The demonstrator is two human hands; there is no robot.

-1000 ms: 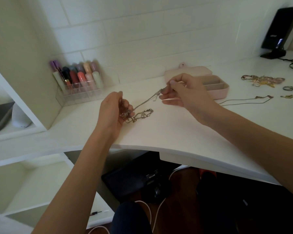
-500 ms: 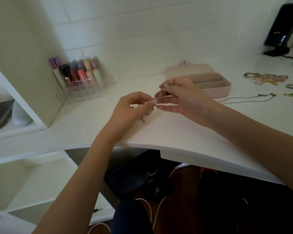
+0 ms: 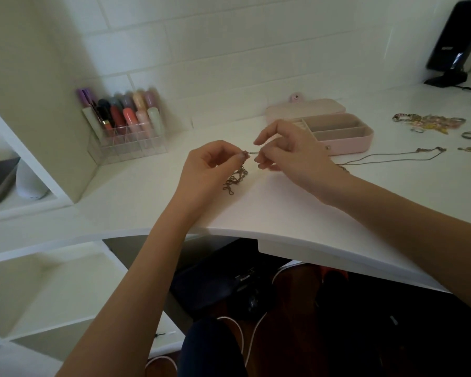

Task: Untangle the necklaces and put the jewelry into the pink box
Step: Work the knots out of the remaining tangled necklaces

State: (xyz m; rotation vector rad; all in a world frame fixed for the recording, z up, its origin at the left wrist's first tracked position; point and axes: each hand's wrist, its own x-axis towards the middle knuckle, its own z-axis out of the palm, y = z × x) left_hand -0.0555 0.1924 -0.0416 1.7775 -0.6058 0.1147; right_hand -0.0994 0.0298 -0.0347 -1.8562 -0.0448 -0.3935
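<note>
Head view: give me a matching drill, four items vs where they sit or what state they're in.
1. pink box
2. chain necklace
3. lipstick organizer
4. ring

A. pinched between both hands
B. open, behind the right hand
C. far right on the desk
D. by the wall, left of the left hand

Pairs: 1-B, 2-A, 3-D, 4-C

— How is the scene lit?

— Soft, dim daylight is cast from the upper right; the white desk (image 3: 283, 213) is left bright while the space beneath it is lost in shadow.

— And sharpness?

— The lipstick organizer (image 3: 125, 131) is smeared by motion blur. Straight edges are bowed by wide-angle distortion, and the shelving (image 3: 52, 281) at the left is rendered soft.
</note>
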